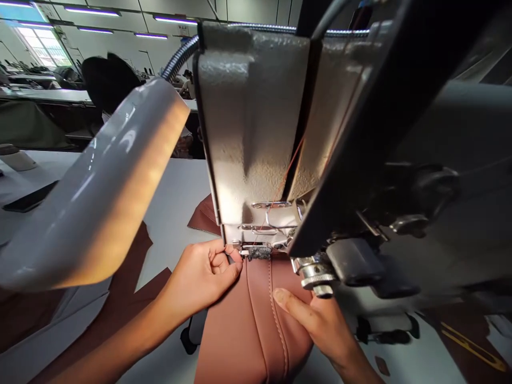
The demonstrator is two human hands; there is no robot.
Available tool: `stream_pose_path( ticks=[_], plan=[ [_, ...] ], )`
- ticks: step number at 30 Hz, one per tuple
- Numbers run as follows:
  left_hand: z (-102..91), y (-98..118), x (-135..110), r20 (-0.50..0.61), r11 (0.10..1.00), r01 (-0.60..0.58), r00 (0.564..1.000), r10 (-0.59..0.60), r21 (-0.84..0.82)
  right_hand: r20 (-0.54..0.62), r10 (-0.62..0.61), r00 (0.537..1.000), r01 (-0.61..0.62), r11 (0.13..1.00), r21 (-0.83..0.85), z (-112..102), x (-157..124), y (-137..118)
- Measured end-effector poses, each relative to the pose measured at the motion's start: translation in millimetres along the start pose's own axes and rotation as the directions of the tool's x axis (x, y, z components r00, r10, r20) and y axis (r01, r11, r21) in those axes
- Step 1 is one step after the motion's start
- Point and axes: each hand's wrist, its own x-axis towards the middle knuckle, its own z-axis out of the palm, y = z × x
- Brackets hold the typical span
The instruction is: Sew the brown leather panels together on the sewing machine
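A reddish-brown leather-like piece (236, 330) with a stitched seam runs from under the sewing machine (264, 122) toward me. My left hand (212, 269) is beside the machine's needle area, thumb and fingers closed in a pinch. What they pinch is too small to make out. My right hand (316, 320) grips the piece's right side, thumb lying on top near the stitch line and the other fingers hidden beneath. Orange thread (290, 168) comes down the machine head. The needle itself cannot be made out.
A lit lamp (104, 186) on a flexible metal neck hangs close on the left. More brown cut pieces (128, 288) lie on the white table (182, 184). A knurled metal knob (318, 280) juts out above my right hand. A yellow tool (474, 346) lies far right.
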Motion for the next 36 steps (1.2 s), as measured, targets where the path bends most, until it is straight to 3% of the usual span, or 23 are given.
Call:
stream_pose_path(
  ticks=[5,11,23,36],
  plan=[
    [1.7,2,2,-0.041,0.999,0.017,0.999,-0.016,0.035,-0.081,0.120,0.989,-0.121,0.993,-0.009,1,-3,5],
    [2.5,0,2,-0.058,0.999,0.040,0.998,-0.038,0.036,-0.107,0.179,0.978,-0.183,0.982,-0.034,-1,-5,14],
    [2.2,-1,7,-0.077,0.996,0.018,0.997,-0.012,0.084,-0.073,0.044,0.996,-0.047,0.998,-0.037,-6,5,22],
    [-4.7,20,1,-0.034,0.988,0.016,0.999,-0.011,0.157,0.001,0.069,0.998,-0.069,0.997,0.039,-6,0,9]
  ],
)
